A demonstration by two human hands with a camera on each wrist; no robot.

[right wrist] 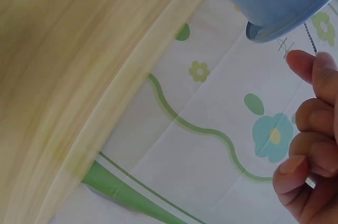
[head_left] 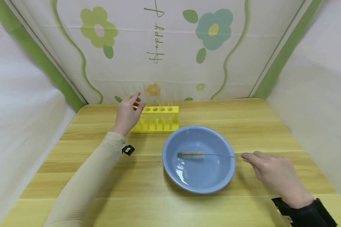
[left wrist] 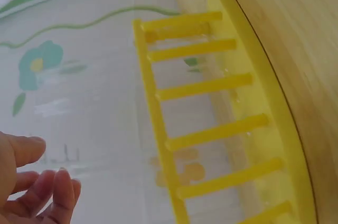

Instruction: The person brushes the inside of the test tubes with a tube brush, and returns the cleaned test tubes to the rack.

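My right hand (head_left: 275, 173) pinches the thin wire handle of a test tube brush (head_left: 191, 154). The brush's bristly head lies over the inside of a blue basin (head_left: 199, 191), and its wire crosses the right rim. In the right wrist view the thumb and index finger meet on the twisted wire. My left hand (head_left: 128, 115) is at the left end of a yellow test tube rack (head_left: 159, 130), fingers loosely bent beside the clear test tubes (head_left: 170, 96). Its thumb and fingers stand apart in the left wrist view, with nothing visible between them.
The basin, holding some shiny water, stands on the wooden table (head_left: 147, 201) in front of the rack. Behind the table's far edge rises a white flower-printed cloth (head_left: 176, 63). White side panels with green borders flank the table.
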